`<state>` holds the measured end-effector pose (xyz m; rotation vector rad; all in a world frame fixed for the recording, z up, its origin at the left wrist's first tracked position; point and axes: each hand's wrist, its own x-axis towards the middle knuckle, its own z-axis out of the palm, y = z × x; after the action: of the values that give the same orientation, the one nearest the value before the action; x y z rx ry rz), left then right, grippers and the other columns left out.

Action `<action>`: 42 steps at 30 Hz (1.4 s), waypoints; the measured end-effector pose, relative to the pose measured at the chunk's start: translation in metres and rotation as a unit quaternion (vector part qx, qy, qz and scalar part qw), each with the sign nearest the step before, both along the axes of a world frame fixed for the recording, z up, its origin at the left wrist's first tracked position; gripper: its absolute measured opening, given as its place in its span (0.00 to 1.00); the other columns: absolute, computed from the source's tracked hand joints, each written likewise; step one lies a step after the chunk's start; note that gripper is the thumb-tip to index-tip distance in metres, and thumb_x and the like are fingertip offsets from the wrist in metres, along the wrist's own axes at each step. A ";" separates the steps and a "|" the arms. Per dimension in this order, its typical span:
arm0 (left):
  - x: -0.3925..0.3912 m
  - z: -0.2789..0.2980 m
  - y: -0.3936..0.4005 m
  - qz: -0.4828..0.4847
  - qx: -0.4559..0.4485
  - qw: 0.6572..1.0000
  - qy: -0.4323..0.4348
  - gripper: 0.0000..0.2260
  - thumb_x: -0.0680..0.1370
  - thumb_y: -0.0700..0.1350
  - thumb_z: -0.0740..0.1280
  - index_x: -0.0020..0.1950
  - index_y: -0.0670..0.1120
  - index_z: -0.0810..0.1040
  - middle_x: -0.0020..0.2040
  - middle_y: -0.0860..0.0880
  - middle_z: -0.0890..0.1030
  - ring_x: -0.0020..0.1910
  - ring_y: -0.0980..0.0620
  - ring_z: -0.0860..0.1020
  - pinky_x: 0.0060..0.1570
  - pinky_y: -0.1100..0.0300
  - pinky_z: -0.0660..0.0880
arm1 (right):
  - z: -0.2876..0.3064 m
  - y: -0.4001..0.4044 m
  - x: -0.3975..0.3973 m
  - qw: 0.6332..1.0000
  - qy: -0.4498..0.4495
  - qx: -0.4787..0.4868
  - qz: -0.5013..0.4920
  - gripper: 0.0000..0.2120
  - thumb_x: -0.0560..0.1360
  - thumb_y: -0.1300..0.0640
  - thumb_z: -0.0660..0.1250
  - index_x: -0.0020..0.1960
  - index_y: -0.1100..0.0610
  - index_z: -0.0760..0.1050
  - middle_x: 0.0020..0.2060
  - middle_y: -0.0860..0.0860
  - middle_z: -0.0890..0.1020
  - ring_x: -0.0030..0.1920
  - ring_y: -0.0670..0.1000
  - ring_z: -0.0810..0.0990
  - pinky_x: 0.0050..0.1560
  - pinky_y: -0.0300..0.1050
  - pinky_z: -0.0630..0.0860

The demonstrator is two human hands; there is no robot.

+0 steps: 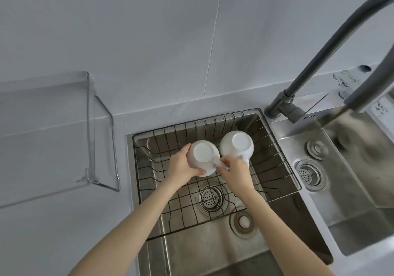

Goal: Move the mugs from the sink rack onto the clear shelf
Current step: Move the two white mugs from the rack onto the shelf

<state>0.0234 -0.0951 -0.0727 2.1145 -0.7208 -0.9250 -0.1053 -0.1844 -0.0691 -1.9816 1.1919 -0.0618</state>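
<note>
Two white mugs stand upside down in the black wire sink rack (277,165). My left hand (181,165) wraps around the body of the left mug (203,154). My right hand (232,171) pinches that same mug's handle from the right. The right mug (236,144) stands close beside it, untouched, with its handle partly hidden behind my right hand. The clear shelf (53,126) stands on the counter at the left, with nothing on it.
The rack sits in a steel sink basin (202,250) with a drain. A second basin (341,190) lies to the right. A tall grey faucet (319,67) arches over the right side. The white tiled wall rises behind.
</note>
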 end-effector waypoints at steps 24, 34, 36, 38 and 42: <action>0.123 0.214 0.124 0.116 -0.102 0.963 -0.220 0.26 0.58 0.46 0.79 0.52 0.42 0.75 0.48 0.44 0.82 0.48 0.42 0.78 0.48 0.50 0.74 | 0.200 0.077 0.145 0.955 -0.236 -0.084 0.161 0.06 0.70 0.60 0.69 0.46 0.59 0.80 0.42 0.56 0.85 0.45 0.54 0.82 0.48 0.48 0.77; 0.192 0.195 0.158 0.133 -0.068 0.973 -0.173 0.26 0.58 0.43 0.80 0.55 0.44 0.78 0.51 0.47 0.83 0.51 0.46 0.79 0.42 0.60 0.71 | 0.181 0.110 0.215 0.956 -0.211 -0.053 0.198 0.07 0.71 0.59 0.68 0.46 0.61 0.80 0.41 0.60 0.85 0.44 0.60 0.82 0.48 0.54 0.79; 0.200 0.189 0.161 0.128 -0.068 0.977 -0.160 0.27 0.58 0.41 0.80 0.56 0.44 0.78 0.51 0.47 0.82 0.51 0.47 0.79 0.46 0.60 0.71 | 0.176 0.111 0.223 0.958 -0.195 -0.051 0.205 0.07 0.70 0.59 0.69 0.46 0.61 0.80 0.41 0.61 0.85 0.44 0.60 0.82 0.50 0.56 0.79; 0.207 0.182 0.162 0.123 -0.066 0.979 -0.147 0.28 0.58 0.41 0.80 0.56 0.45 0.78 0.52 0.47 0.83 0.52 0.48 0.79 0.48 0.59 0.72 | 0.174 0.111 0.228 0.960 -0.177 -0.049 0.212 0.07 0.70 0.59 0.69 0.46 0.61 0.80 0.42 0.61 0.85 0.45 0.59 0.82 0.51 0.56 0.79; 0.214 0.173 0.164 0.127 -0.078 0.981 -0.122 0.31 0.55 0.44 0.80 0.57 0.46 0.78 0.53 0.48 0.83 0.54 0.48 0.79 0.55 0.52 0.76 | 0.171 0.111 0.239 0.957 -0.154 -0.082 0.230 0.05 0.70 0.61 0.69 0.44 0.61 0.80 0.41 0.61 0.85 0.44 0.60 0.81 0.50 0.57 0.79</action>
<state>0.2374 0.0685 0.1003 2.1378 -0.6036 -0.4630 0.1334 -0.0739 0.1022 -2.2493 0.5241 -0.2294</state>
